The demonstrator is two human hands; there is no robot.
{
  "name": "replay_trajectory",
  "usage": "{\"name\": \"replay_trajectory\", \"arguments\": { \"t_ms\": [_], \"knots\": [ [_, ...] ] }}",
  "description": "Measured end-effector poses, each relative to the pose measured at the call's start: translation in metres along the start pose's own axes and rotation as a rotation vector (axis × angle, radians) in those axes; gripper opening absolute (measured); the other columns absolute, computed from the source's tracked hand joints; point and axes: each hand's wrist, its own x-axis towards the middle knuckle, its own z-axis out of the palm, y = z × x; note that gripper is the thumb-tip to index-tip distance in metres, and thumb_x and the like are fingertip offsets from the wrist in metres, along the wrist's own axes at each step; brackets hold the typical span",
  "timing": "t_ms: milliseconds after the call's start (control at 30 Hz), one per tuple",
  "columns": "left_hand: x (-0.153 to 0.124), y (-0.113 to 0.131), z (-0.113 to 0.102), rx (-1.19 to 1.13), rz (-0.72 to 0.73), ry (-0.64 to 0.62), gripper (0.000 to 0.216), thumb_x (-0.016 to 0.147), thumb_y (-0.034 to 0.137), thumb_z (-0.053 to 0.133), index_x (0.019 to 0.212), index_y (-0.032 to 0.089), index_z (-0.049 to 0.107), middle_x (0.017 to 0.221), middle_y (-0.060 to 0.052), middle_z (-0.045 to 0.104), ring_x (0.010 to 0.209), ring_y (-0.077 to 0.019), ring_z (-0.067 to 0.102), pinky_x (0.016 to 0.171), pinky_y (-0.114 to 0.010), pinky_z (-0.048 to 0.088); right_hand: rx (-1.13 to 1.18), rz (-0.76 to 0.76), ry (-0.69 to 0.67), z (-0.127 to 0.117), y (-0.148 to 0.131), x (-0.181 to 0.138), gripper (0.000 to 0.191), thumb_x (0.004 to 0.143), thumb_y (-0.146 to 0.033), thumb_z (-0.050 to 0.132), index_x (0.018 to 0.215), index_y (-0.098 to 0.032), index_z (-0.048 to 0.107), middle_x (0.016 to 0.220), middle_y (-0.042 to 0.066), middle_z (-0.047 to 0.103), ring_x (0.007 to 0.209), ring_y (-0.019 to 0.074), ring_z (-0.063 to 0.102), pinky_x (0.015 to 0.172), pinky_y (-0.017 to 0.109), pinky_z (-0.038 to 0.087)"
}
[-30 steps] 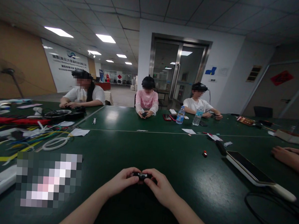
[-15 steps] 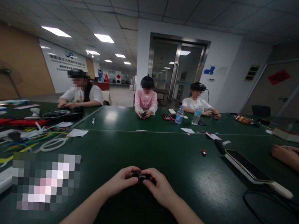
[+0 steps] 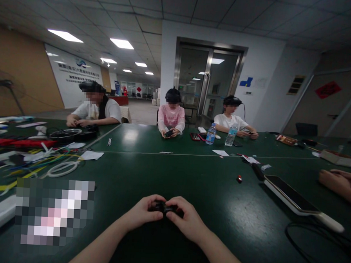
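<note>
A small black object [image 3: 165, 208] is held between my two hands, just above the dark green table [image 3: 149, 173]. Its kind is hard to make out, as my fingers cover most of it. My left hand [image 3: 146, 210] grips its left side, thumb in front and fingers curled behind. On the other side my right hand [image 3: 185, 216] pinches it the same way. Both thumb tips almost meet at the middle of the object.
Cables and a white coil [image 3: 62, 169] lie to the left. A small red item [image 3: 239, 178], a phone on a white stand [image 3: 292, 194] and a black cable [image 3: 293, 239] lie right. Another person's hands [image 3: 339, 183] rest far right. Three people sit opposite, near two bottles [image 3: 210, 134].
The black object has turned slightly between my fingers, and my thumbs have shifted a little. My arms have stayed in place. Across the table, the middle person's dark object has tilted.
</note>
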Motion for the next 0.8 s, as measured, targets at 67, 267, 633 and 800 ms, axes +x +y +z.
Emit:
{"name": "replay_trajectory", "arguments": {
  "t_ms": [67,267,633,800],
  "knots": [
    [0.0003,0.0000,0.0006,0.001,-0.007,-0.002,0.040,0.067,0.024,0.068,0.104,0.020,0.054,0.096,-0.002,0.061,0.087,-0.0175,0.057,0.078,-0.031,0.044,-0.006,0.002,-0.001,0.0006,0.0020,0.0003,0.021,0.077,-0.025,0.057,0.097,-0.027,0.059,0.099,0.001,0.056,0.089,0.0174,0.055,0.075,0.030,0.045],
    [0.0002,-0.0013,0.0025,0.036,0.001,0.009,0.037,0.070,0.021,0.065,0.105,0.020,0.053,0.097,-0.003,0.061,0.088,-0.0173,0.057,0.079,-0.031,0.044,-0.034,-0.008,0.001,0.0013,0.0032,0.0004,0.022,0.075,-0.024,0.058,0.098,-0.025,0.058,0.098,0.002,0.056,0.086,0.0167,0.055,0.073,0.029,0.044],
    [-0.0006,0.0017,0.0012,0.045,0.035,-0.010,0.037,0.070,0.020,0.065,0.105,0.020,0.053,0.100,-0.003,0.059,0.092,-0.0181,0.055,0.081,-0.033,0.043,-0.019,0.024,-0.037,-0.0009,-0.0038,-0.0002,0.018,0.077,-0.025,0.056,0.095,-0.025,0.058,0.100,0.001,0.054,0.088,0.0159,0.054,0.075,0.029,0.044],
    [-0.0006,-0.0002,0.0011,0.031,0.024,0.007,0.037,0.071,0.022,0.065,0.105,0.020,0.052,0.100,-0.003,0.059,0.092,-0.0189,0.055,0.081,-0.034,0.043,0.012,0.017,-0.014,0.0002,-0.0035,-0.0003,0.017,0.077,-0.024,0.057,0.094,-0.026,0.059,0.100,0.001,0.055,0.089,0.0169,0.054,0.076,0.030,0.044]
  ]
}}
